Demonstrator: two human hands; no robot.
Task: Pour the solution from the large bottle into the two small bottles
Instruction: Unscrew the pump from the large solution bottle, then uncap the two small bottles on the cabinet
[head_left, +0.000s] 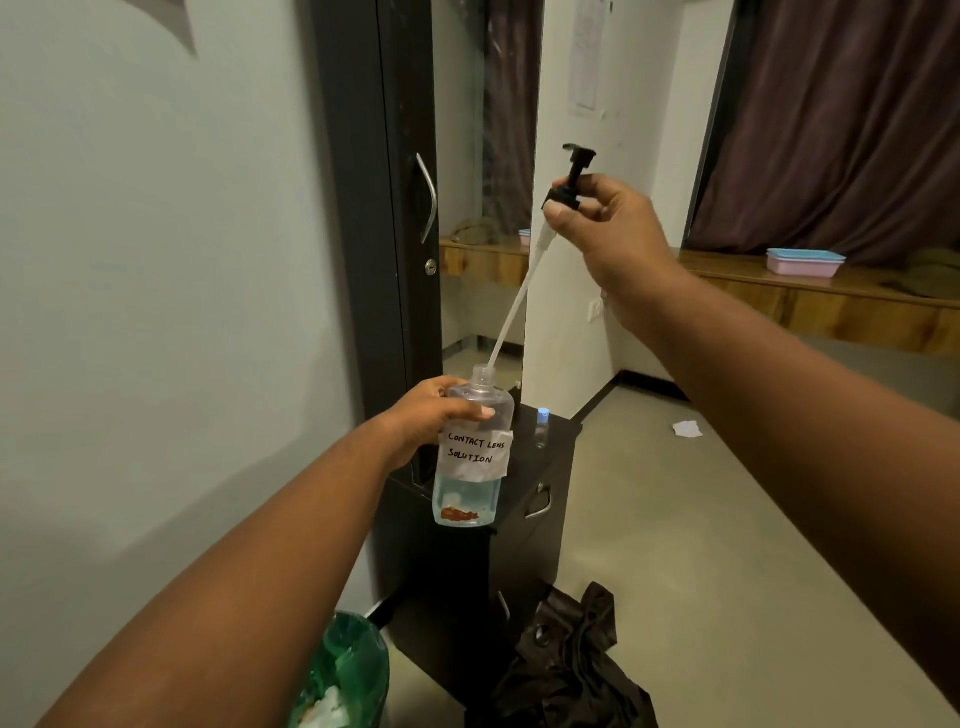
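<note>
My left hand grips the large clear bottle by its shoulder and holds it upright in the air. A paper label on it reads "contact lens solution", and pale blue liquid fills its lower third. My right hand pinches the black pump head, lifted high above the bottle. The pump's white dip tube slants down, its tip just at the open neck. One small clear bottle with a pale blue cap stands on the black cabinet behind. A second small bottle is not in sight.
A black cabinet with drawer handles stands below the bottle, against a tall dark wardrobe and mirror. A green-lined bin sits at lower left, dark cloth lies on the floor. A wooden shelf with a pink and blue tray runs along the right.
</note>
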